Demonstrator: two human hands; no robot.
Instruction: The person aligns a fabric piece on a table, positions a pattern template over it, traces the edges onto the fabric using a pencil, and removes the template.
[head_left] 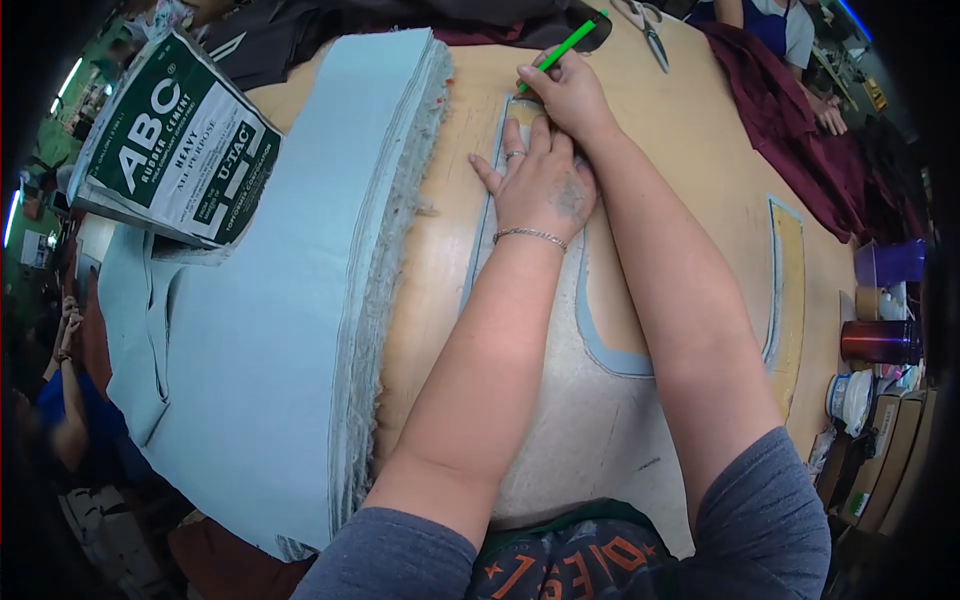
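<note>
My right hand (575, 98) grips a green pen (566, 50), its tip down at the far end of a pale beige template (560, 420). My left hand (543, 188) lies flat with fingers spread on the narrow arm of that template, close below my right hand. Light blue material (600, 350) shows as a thin border along the template's edges. Left of my arms rises a thick stack of light blue sheets (270, 330) with frayed grey edges.
A rubber cement can (185, 150) stands on the stack. Scissors (650, 35) lie at the back. Maroon fabric (780, 130) and a yellowish strip (788, 300) are on the right, near a dark tumbler (880, 342). Other people's hands show at both sides.
</note>
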